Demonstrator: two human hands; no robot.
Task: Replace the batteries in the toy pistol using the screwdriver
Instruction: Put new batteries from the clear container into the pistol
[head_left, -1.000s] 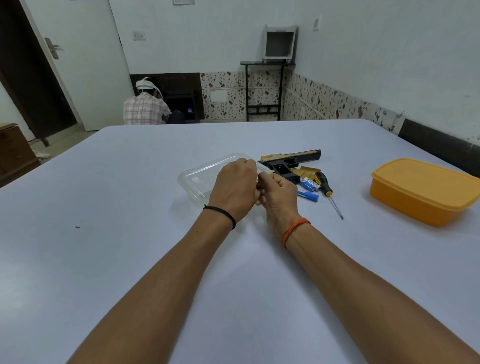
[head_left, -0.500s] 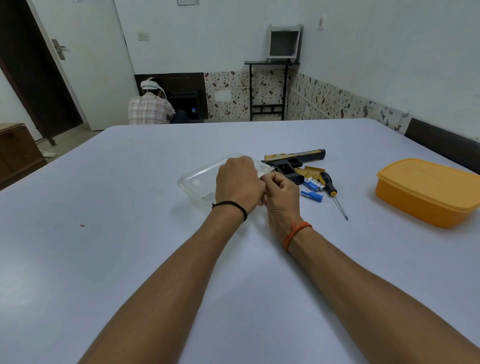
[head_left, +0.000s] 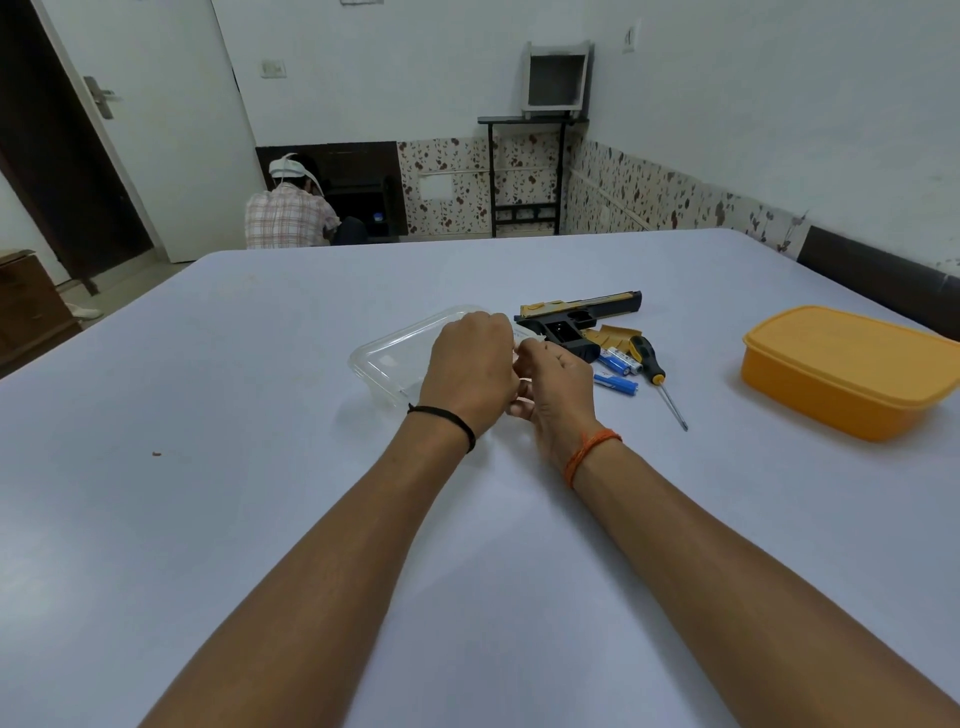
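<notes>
Both hands sit together at the near right corner of the clear box (head_left: 395, 358). The left hand (head_left: 470, 371) has its fingers curled over the box rim, knuckles up. The right hand (head_left: 558, 379) is curled too, thumb and fingers bunched toward the left hand as if pinching something small (whether it is the box edge, a lid tab or a loose part I cannot tell; the fingertips are hidden).

The toy pistol (head_left: 576, 319) lies flat on the table (head_left: 260, 519), just beyond and to the right of the right hand, barrel pointing right, long axis running left to right, grip angled toward the person. Blue batteries (head_left: 618, 371) lie beside the grip, and the screwdriver (head_left: 657, 376) is just right of them, handle away from the person and tip toward them. A yellow piece (probably the battery cover) sits between pistol and screwdriver. The orange tub (head_left: 852, 371) stands well apart on the right.

Judgement: the right hand is nearer to all of these, so it only has to move forward and right.
</notes>
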